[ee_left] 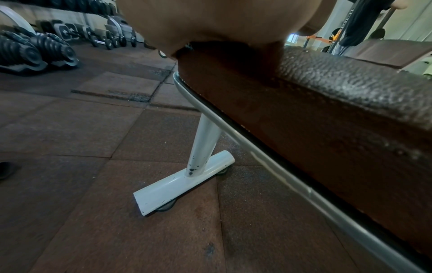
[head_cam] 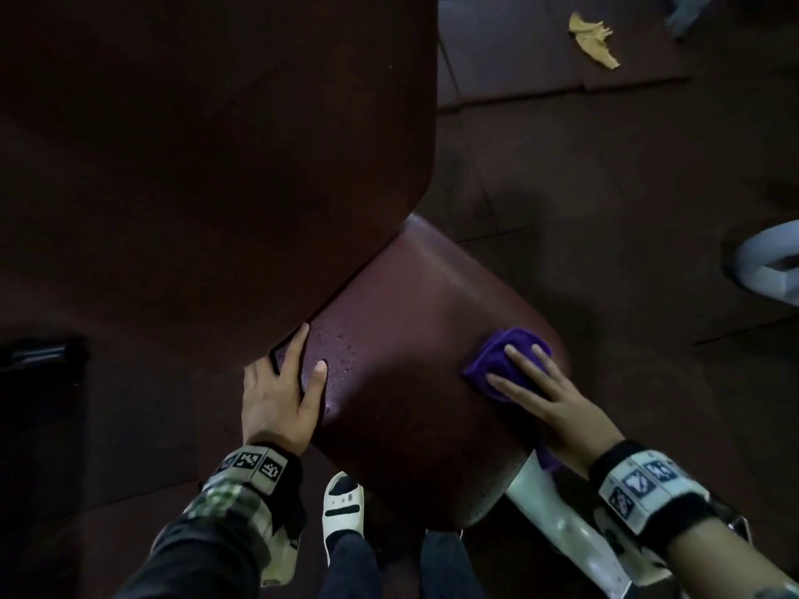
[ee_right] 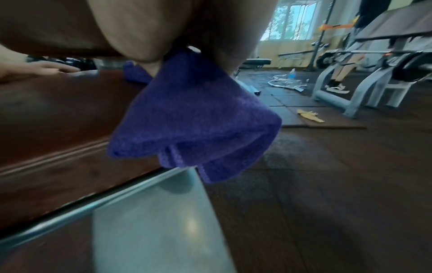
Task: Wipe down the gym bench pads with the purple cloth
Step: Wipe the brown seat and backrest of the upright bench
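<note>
Lower centre of head view: seat pad (head_cam: 415,339), dark red-brown, is being worked; droplets are seen on its left part, near the thumb of the left hand.
Back pad (head_cam: 207,157): upper left of frame, tilted up, its lower edge overlapping the seat pad; judged not yet reached by the cloth.
Purple cloth (head_cam: 503,361): bunched on the right edge of the seat pad, lower right of centre; a fold is draped over the pad's side, as shown in the right wrist view (ee_right: 191,118), prob. so top and edge are covered in one pass.
Right hand (head_cam: 549,399): laid flat on the cloth, palm down, fingers (head_cam: 521,361) straight and spread wide; cloth is pressed, not gripped, so more area is likely wiped per stroke. Wrist is angled in from lower right.
Left hand (head_cam: 276,391): planted on the pad's left corner, thumb (head_cam: 318,373) on top, index along the gap below the back pad; other fingers are hidden over the edge, so their curl can't be told. Judged a brace to steady body and bench.
Frame leg (ee_left: 203,146): white, chipped paint, seen under the pad in left wrist view.
Next, est.: cloth to be swept left toward the droplets.
Risk: hanging fold could slip off the edge.
Yellow rag (head_cam: 592,34): upper right, on floor, well apart.
</note>
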### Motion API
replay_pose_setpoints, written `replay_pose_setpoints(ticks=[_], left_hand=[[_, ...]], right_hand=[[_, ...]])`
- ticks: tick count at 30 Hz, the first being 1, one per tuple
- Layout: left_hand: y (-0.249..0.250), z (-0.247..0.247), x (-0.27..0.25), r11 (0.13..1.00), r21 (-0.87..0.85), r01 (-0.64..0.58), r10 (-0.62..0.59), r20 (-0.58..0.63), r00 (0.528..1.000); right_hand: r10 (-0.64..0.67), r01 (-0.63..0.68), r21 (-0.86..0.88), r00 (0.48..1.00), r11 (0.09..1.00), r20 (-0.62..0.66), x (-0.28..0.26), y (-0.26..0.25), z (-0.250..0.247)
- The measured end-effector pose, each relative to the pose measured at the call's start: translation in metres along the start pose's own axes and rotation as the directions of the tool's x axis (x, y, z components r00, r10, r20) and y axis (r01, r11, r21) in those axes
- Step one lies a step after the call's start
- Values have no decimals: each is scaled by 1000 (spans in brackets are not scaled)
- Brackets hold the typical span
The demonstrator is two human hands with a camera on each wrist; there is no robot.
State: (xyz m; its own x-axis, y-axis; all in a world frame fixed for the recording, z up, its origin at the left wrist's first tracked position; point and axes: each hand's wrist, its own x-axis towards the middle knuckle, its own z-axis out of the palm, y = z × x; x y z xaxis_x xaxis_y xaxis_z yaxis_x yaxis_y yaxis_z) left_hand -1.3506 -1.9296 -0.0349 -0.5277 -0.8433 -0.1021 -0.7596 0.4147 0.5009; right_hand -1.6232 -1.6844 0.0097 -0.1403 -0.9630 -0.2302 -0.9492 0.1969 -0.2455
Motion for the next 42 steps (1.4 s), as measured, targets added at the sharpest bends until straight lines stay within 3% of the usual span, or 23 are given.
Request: replay_pose_setpoints(ticks=[7, 9, 12, 16, 19, 22, 25, 29, 32, 35, 38, 42], left_hand=[[-3, 0, 0, 1000, 9, -11, 11, 7, 1000], [-2, 0, 0, 1000, -1, 4, -4, 5, 1000], [-2, 0, 0, 999, -5, 40, -40, 25, 999], [-2, 1, 0, 999, -4, 33, -33, 26, 999], [-2, 2, 0, 999, -8, 34, -34, 16, 999], [-3, 2, 0, 999, -9, 45, -44, 21, 999], [-3, 2, 0, 999, -3, 49, -49, 17, 999], [-1, 1, 0, 999, -6, 54, -54, 21, 998], [-2, 1, 0, 998, -9, 55, -54, 25, 998], [-3, 2, 0, 999, -13, 51, -50, 21, 999], [0, 1, 0, 999, -15, 47, -47, 12, 999], [2, -1, 0, 999, -22, 46, -45, 17, 999]], right_hand=[[-47, 44, -42, 997, 998, -54, 42, -32, 2], [-161, 156, -122, 986, 980, -34, 34, -49, 9], [-386, 381, -172, 922, 908, 6, -1, -60, 24], [-533, 546, -174, 838, 820, 117, -43, -33, 31], [-488, 502, -156, 864, 850, 123, -42, -2, 20], [-295, 303, -59, 948, 951, 116, -15, 19, 0], [-196, 197, -29, 980, 980, 40, 18, 8, -7], [-288, 285, -118, 957, 951, -12, 28, -31, 5], [-448, 450, -157, 893, 879, 50, -1, -44, 21], [-528, 541, -150, 841, 827, 119, -26, -28, 21], [-474, 481, -114, 876, 869, 88, -31, 1, 10], [-244, 244, 9, 966, 970, 86, -1, 18, -7]])
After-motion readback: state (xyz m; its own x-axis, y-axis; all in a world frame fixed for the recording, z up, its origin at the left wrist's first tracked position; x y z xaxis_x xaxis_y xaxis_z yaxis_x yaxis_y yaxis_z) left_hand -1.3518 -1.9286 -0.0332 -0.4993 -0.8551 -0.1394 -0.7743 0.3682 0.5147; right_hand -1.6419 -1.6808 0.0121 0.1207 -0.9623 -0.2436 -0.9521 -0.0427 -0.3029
